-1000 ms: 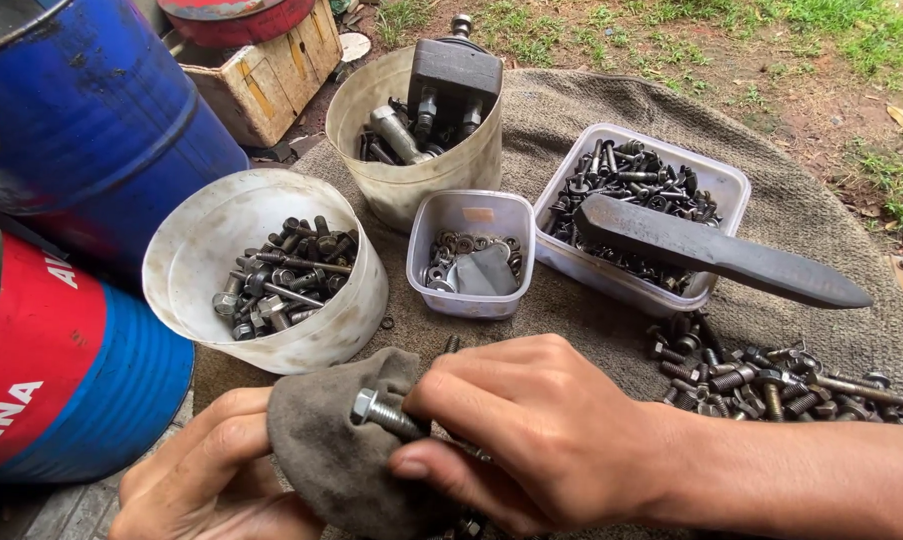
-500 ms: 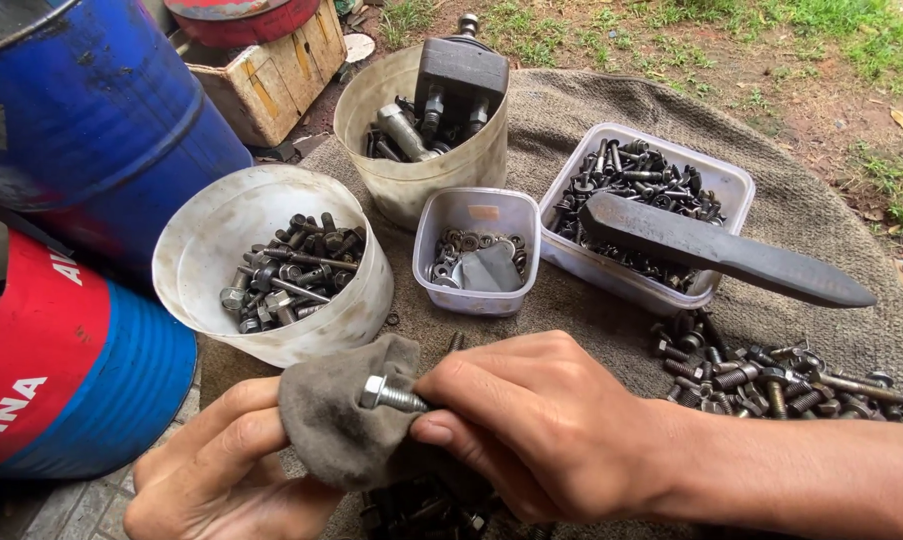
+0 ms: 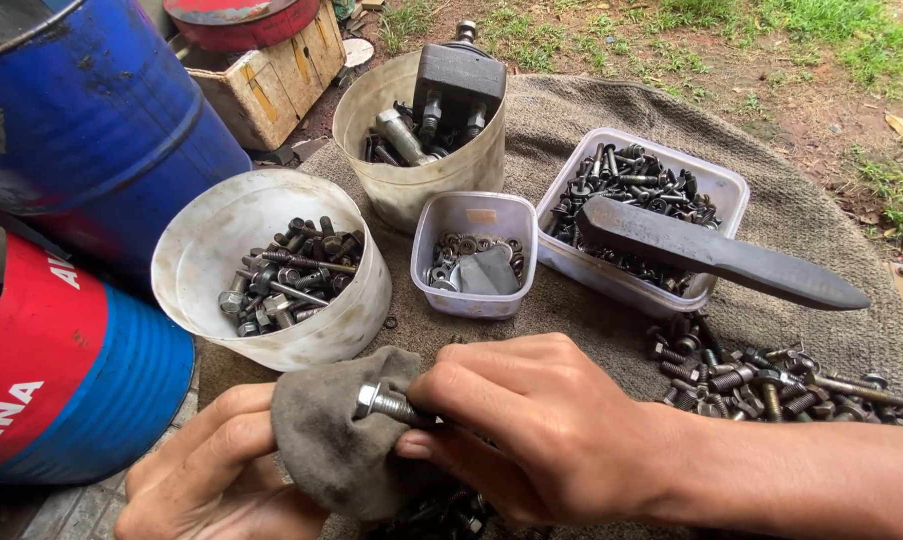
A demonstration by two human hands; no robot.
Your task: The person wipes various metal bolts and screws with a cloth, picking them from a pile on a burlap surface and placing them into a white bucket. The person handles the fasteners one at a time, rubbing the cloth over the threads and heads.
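Since the earlier frame the bolt has slid further out of the rag, its hex head now clear of the cloth. The right hand pinches the bolt's shank — fingers curled tight around it — while the left hand cups the grey rag from below, fingers closed on the cloth. Just beyond sits a white tub of bolts — beside it a small clear container of washers.

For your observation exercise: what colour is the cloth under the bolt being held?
Dull grey-brown cloth, seen in the head view, under the silver bolt.
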